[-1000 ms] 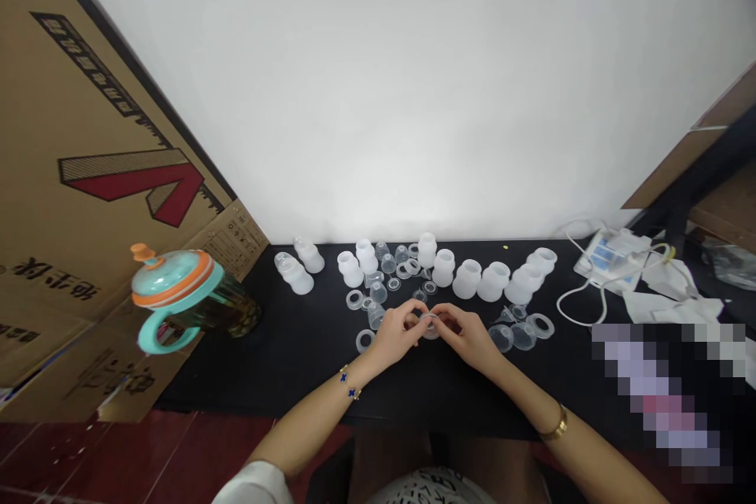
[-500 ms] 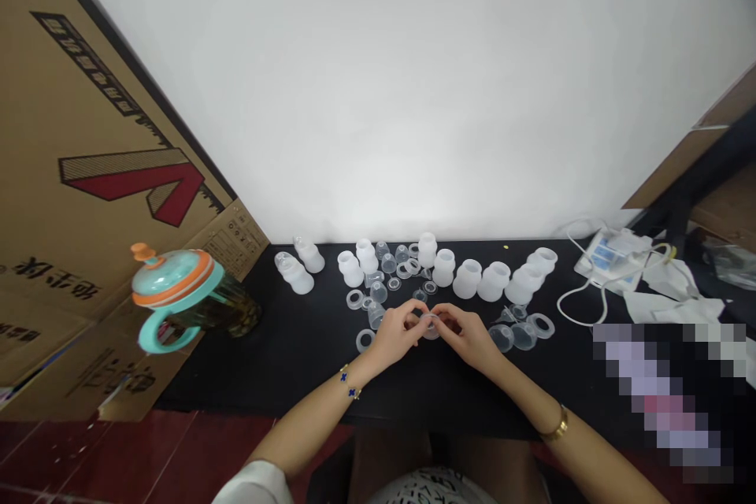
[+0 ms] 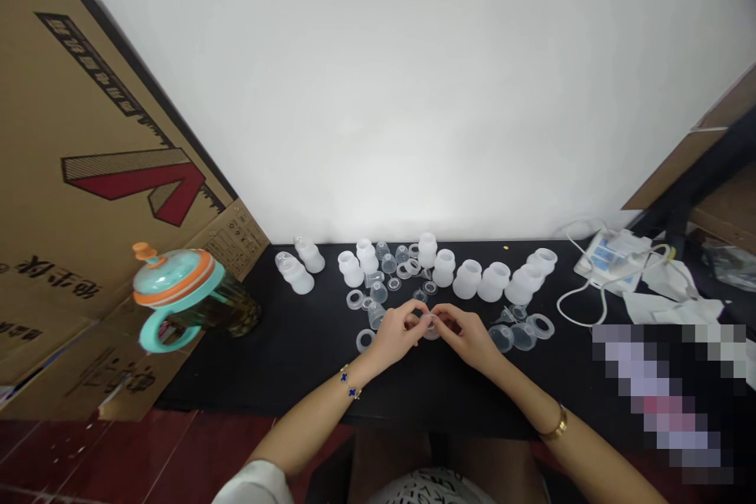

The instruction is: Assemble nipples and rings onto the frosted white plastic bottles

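Note:
My left hand [image 3: 397, 331] and my right hand [image 3: 469, 337] meet at the middle of the black table, fingertips pinching a translucent ring [image 3: 431, 328] between them. Fingers cover part of it, so anything fitted inside is hard to make out. Around the hands lie clear bottle nipples and domed caps [image 3: 379, 293], plus loose collar rings [image 3: 365, 340]. To the right of my right hand are more clear domes [image 3: 523, 336] and a flat ring [image 3: 540, 326]. Frosted white bottle bodies [image 3: 467, 279] stand open-topped in a row behind. Two bottles with clear tops [image 3: 295, 274] stand farther left.
A teal-and-orange lidded jug [image 3: 194, 291] with dark contents stands left, beside a large cardboard box [image 3: 118, 142]. At the right are a white power strip [image 3: 611, 256], a looped white cable and crumpled paper [image 3: 673, 307]. A white wall [image 3: 425, 94] rises behind the table [image 3: 283, 362].
Both hands stay in the same place around the ring, with only a very slight shift of the ring between the fingertips. Nothing else has visibly moved.

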The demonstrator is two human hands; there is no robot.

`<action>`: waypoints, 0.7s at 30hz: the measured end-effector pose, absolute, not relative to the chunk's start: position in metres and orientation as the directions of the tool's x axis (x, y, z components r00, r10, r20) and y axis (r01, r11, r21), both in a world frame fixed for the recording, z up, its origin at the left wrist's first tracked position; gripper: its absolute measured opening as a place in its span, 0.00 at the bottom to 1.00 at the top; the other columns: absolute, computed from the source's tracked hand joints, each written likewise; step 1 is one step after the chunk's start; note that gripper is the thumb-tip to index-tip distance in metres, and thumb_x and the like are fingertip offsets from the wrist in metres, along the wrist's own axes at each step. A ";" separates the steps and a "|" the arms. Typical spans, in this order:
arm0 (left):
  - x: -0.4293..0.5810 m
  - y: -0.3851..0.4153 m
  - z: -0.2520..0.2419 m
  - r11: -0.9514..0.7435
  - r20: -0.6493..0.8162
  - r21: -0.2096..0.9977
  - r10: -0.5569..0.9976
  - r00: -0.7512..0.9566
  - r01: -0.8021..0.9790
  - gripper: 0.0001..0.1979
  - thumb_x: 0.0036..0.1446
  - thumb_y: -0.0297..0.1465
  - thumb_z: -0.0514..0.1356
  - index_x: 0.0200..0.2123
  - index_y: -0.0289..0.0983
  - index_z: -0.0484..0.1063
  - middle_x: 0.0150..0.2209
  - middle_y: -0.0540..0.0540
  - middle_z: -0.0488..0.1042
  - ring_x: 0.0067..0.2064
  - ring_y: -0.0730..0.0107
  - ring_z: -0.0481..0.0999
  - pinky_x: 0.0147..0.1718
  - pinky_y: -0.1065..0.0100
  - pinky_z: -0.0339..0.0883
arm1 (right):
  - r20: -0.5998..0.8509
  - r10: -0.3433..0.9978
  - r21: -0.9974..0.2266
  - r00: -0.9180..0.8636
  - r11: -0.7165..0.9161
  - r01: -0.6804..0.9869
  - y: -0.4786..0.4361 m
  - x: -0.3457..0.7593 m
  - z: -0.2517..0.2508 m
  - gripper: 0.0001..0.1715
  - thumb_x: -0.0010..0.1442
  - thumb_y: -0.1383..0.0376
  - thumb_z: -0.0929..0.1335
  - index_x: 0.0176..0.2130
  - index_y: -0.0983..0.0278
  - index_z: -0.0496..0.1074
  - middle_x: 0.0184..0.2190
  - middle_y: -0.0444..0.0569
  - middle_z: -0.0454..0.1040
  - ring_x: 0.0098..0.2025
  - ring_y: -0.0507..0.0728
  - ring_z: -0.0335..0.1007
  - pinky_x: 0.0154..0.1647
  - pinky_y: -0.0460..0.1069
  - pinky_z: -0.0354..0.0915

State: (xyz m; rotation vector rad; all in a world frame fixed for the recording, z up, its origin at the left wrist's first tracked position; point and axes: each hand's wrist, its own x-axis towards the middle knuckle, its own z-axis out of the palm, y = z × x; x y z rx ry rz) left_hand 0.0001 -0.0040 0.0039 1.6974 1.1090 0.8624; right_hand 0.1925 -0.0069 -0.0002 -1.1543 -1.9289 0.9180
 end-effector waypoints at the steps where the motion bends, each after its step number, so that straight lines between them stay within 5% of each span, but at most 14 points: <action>1: 0.000 -0.004 0.004 -0.190 0.076 0.934 0.933 0.351 0.302 0.13 0.64 0.41 0.57 0.41 0.38 0.71 0.19 0.55 0.69 0.19 0.75 0.70 0.21 0.76 0.59 | 0.203 0.911 -0.839 -0.359 0.351 0.415 -0.007 0.192 0.000 0.12 0.68 0.56 0.64 0.41 0.61 0.73 0.28 0.45 0.78 0.28 0.56 0.73 0.27 0.47 0.61; 21: 0.001 -0.001 -0.003 -0.195 0.117 0.950 0.947 0.298 0.245 0.15 0.63 0.44 0.58 0.41 0.38 0.70 0.21 0.53 0.73 0.19 0.75 0.71 0.20 0.76 0.61 | 0.175 0.939 -0.858 -0.295 0.292 0.422 -0.004 0.193 0.000 0.15 0.65 0.53 0.67 0.43 0.61 0.74 0.29 0.44 0.77 0.26 0.54 0.68 0.26 0.47 0.60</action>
